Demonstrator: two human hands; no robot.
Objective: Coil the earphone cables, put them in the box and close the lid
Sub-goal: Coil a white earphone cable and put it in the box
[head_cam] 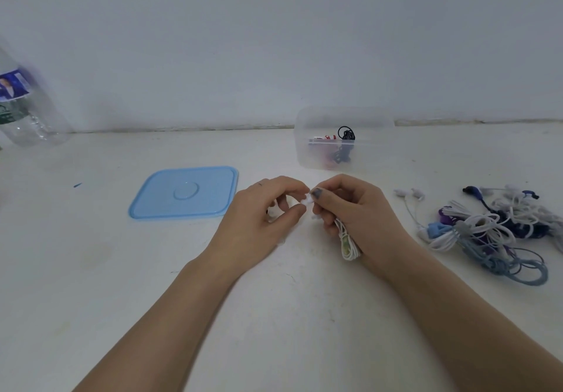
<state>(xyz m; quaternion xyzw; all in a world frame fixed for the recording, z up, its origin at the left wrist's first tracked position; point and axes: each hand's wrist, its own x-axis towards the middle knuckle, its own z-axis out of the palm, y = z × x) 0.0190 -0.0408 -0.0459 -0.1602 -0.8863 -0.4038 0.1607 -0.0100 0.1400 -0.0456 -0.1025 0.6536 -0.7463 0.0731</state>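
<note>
Two bare forearms enter from bottom edge, no sleeves visible up to frame border. No watch, bracelet or ring seen. Left hand (262, 208): small dark mark on back near index knuckle. Right hand (353, 208): thumbnail dark grey-blue, looks painted or stained. Other nails hidden or too blurred to judge. No gloves. Nothing else of body in view.

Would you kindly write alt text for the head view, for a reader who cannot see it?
Two hands work a coiled white earphone cable over a white table: the right hand grips the coil, the left hand pinches its end. Behind stand an open clear box, a blue lid and tangled earphones.
</note>
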